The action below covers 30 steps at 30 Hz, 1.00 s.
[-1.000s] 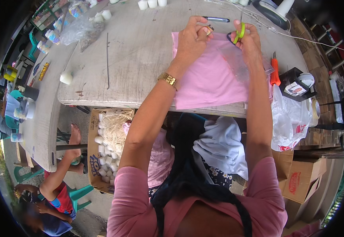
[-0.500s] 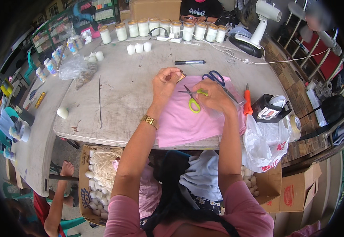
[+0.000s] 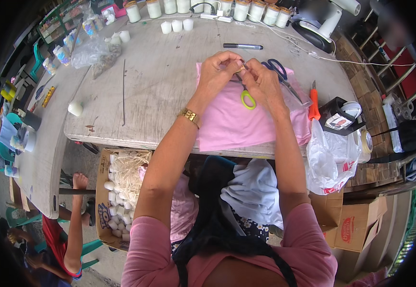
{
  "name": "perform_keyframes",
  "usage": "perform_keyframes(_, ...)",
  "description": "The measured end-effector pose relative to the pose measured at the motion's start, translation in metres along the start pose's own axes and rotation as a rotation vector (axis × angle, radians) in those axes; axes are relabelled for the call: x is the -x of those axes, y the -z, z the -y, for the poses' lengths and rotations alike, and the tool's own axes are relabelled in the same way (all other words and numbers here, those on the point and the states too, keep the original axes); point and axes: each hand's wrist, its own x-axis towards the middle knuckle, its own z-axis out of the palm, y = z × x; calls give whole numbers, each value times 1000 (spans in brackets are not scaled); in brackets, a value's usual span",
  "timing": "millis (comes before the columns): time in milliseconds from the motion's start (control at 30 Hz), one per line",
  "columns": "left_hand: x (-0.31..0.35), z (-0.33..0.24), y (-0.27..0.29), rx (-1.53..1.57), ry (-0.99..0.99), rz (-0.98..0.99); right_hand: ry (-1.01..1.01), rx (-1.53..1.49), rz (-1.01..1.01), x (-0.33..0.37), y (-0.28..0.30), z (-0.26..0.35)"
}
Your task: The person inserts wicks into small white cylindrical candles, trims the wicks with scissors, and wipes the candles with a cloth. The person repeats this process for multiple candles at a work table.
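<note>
Both hands pinch a tiny unclear item; left hand (image 3: 219, 71), right hand (image 3: 264, 82) also grips small yellow-handled scissors (image 3: 246, 95) at its 7 o'clock, over pink cloth (image 3: 232, 124).

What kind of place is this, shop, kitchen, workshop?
Probably a small home craft workshop, maybe candle making. A worn grey worktable holds rows of white jars and small white cylinders; a cardboard box below holds more cylinders and string. Both hands work over a pink cloth.

We see bright, even daylight on the pale table (image 3: 160, 86), soft shadows beneath its edge, mild glare on the plastic bag (image 3: 330, 158), strong fisheye bending and black vignette at the rim, slightly blurred corners.
</note>
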Motion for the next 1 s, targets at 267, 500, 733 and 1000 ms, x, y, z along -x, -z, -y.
perform_keyframes(267, -1, -4, -3, 52, 31, 14, 66, -28, -41, -3, -3, 0)
perform_keyframes(500, 0, 8, -7, 57, 143, 49, 415, 243, -214, -6, -13, 4)
perform_keyframes(733, 3, 15, -10, 247, 291, -29, 491, 292, -224, -9, -26, -1)
perform_keyframes(1000, 5, 12, -18, 573, 409, -176, 567, 372, -230, -8, -32, -5)
